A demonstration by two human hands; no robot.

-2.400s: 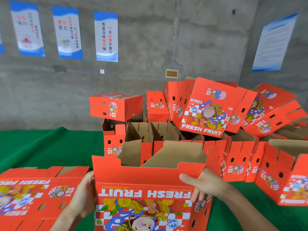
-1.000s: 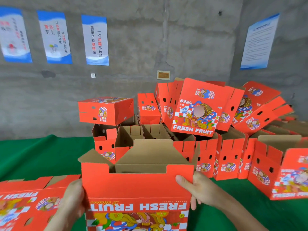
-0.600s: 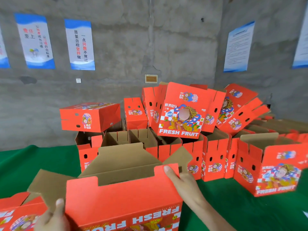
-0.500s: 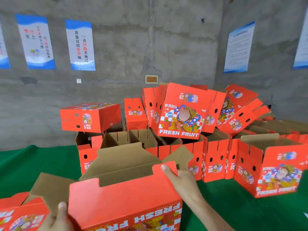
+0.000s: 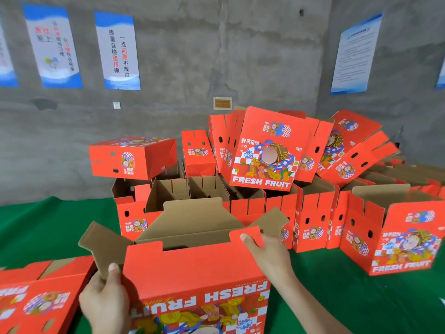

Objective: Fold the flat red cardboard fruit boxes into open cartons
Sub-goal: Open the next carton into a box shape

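Item: red fruit carton, part-folded, held upright at btm centre of the head view, print side toward the camera, "FRESH FRUIT" lettering seen upside down. Top open; brown inner faces shown. L side flap splayed outward to the left; rear flap raised and tilted back; R side flap angled out to the right. Left hand: L side flap pinched near its base at the carton's left corner, thumb laid on the brown face, fingers curled behind. Right hand: front panel's upper right tab gripped, thumb on the red face, fingers hooked over the edge. Flat boxes: stacked at btm left, just beside the carton, on green cloth. Folded cartons: heaped behind, most open-topped, several tipped on the heap. Bkgd: concrete wall w/ posters.
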